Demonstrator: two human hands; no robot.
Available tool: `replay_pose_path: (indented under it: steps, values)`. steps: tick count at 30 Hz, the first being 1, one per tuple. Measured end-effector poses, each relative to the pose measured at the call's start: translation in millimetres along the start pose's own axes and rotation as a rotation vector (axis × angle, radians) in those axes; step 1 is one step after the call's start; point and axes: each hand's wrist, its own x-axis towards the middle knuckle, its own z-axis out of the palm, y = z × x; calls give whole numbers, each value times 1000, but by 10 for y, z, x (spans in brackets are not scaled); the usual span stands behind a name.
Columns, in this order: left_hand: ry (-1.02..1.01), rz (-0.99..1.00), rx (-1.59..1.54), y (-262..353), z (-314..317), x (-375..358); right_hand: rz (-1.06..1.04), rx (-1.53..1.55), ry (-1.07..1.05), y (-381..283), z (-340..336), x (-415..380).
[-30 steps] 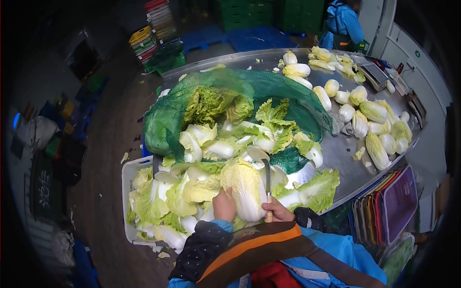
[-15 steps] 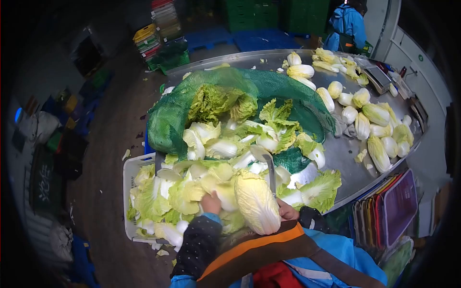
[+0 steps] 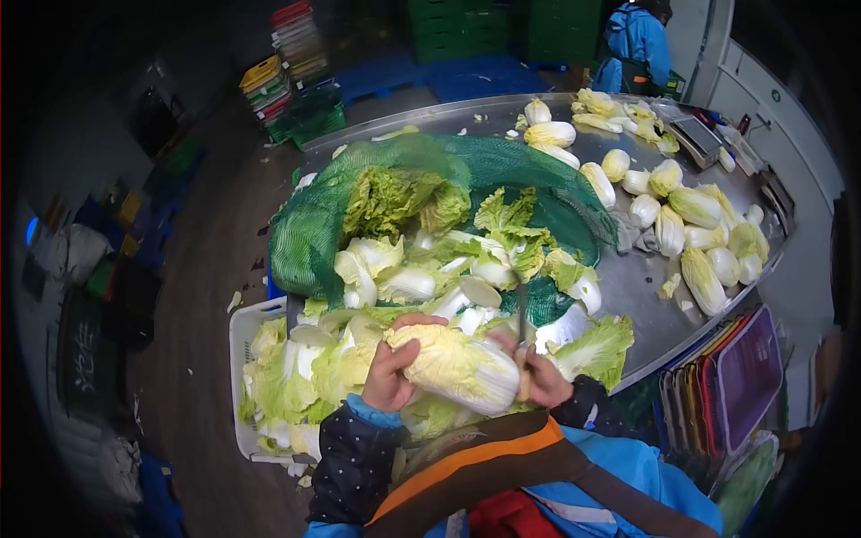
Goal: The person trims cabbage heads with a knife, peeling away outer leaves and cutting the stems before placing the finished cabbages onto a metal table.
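Note:
A trimmed napa cabbage (image 3: 462, 366) lies tilted in front of my apron, its pale leafy tip to the left and its white base to the right. My left hand (image 3: 389, 369) is closed round the leafy end. At the base end, my right hand (image 3: 545, 380) grips a knife (image 3: 522, 314) by its handle, the dark blade pointing away from me. Its fingers are partly blurred. Loose cabbage leaves (image 3: 354, 345) lie beneath and beyond the cabbage. A green mesh sack (image 3: 309, 224) with leafy cabbage inside spreads over the metal table (image 3: 641, 287).
A white crate (image 3: 240, 359) of leaves stands at the left. Several trimmed cabbages (image 3: 695, 206) lie on the table's right side, near a scale-like device (image 3: 695, 139). Stacked coloured crates (image 3: 740, 386) lean at the lower right. A person in blue (image 3: 637, 45) stands at the far end.
The cabbage has turned from nearly upright to lying sideways. My left hand has moved from the leaves onto its leafy end. The knife has come up with my right hand beside the base.

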Motion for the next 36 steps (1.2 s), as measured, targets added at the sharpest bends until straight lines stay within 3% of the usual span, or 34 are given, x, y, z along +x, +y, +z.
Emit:
replay_pose_path:
  steps: [2,3,4,6,8,9,10,12,13,15,16,18,19,20,22,23,24,25,28,30,32,34,36]
  values:
    - [-126,38,35,-7,22,68,406,933,-442,428,-158,-39]
    - [-86,26,150,4,18,70,418,964,-238,541,-97,-25]
    - [-46,15,266,25,9,71,418,963,-237,548,-135,-40]
    - [6,-27,321,123,11,13,340,683,-399,437,-129,-56]
    - [258,33,981,176,30,-60,244,532,-336,231,9,-40]
    - [321,184,1155,194,146,-99,146,376,-274,168,58,-25]
    - [325,186,1157,185,171,-121,147,377,-278,156,83,-12]
    - [377,404,1070,159,187,-196,149,314,-34,157,119,3]
    - [376,405,1071,181,193,-266,147,313,-34,161,122,15]
    - [416,40,742,275,158,-398,125,444,54,156,106,20]
    - [410,37,737,317,117,-377,123,442,61,130,103,8]
    - [728,-78,1807,395,-44,-295,54,363,54,42,116,-7]
    - [668,229,1968,379,-231,-300,49,364,51,-18,169,-3]
    - [663,236,1976,319,-349,-255,-5,209,94,-87,245,-6]
    - [509,-52,613,124,-248,-166,-47,58,135,-55,283,3]
    - [455,-142,390,3,-208,-134,-192,-273,119,20,248,43]
    - [412,-125,344,-137,-88,-70,-337,-606,101,63,230,68]
    - [420,-54,296,-252,21,48,-336,-606,101,36,251,56]
    - [362,51,131,-314,24,145,-135,-40,164,-169,323,-50]
    - [295,79,22,-328,28,165,-32,42,149,22,168,-53]
    - [288,153,-47,-352,63,123,161,646,-59,299,130,-43]
    - [275,165,-42,-374,20,57,166,608,5,241,184,-30]
    - [258,155,-22,-373,-18,26,143,502,-170,352,9,-17]
